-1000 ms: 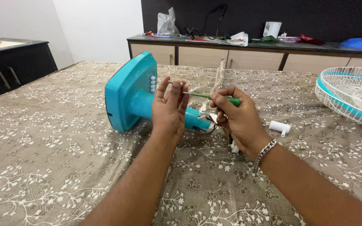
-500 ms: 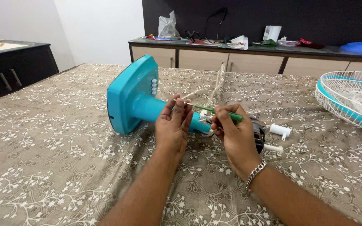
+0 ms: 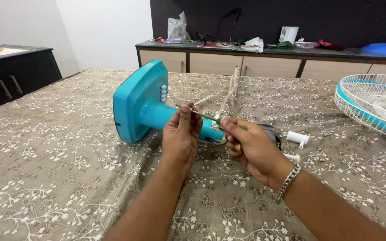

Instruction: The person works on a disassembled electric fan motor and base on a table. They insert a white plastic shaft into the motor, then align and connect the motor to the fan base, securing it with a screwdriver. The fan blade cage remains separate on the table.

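A teal fan base (image 3: 138, 103) lies on its side on the flower-patterned cloth (image 3: 59, 169), its stem pointing right toward a grey motor part (image 3: 271, 130). My right hand (image 3: 253, 151) grips the green handle of a thin screwdriver (image 3: 205, 116), held just above the stem. My left hand (image 3: 182, 135) pinches the far end of the metal shaft between thumb and fingertips. Whether a screw sits at the tip is hidden by the fingers. A metal bracelet is on my right wrist.
A white and teal fan guard (image 3: 371, 107) lies at the right edge. A white plastic knob (image 3: 298, 138) rests beside the motor part, and a pale cord (image 3: 229, 89) runs away from the stem. A long cabinet (image 3: 246, 62) with clutter stands behind, and a dark counter (image 3: 10, 76) at left.
Both hands have sunk a little toward the fan stem and stayed together on the screwdriver. The fan base has not moved.
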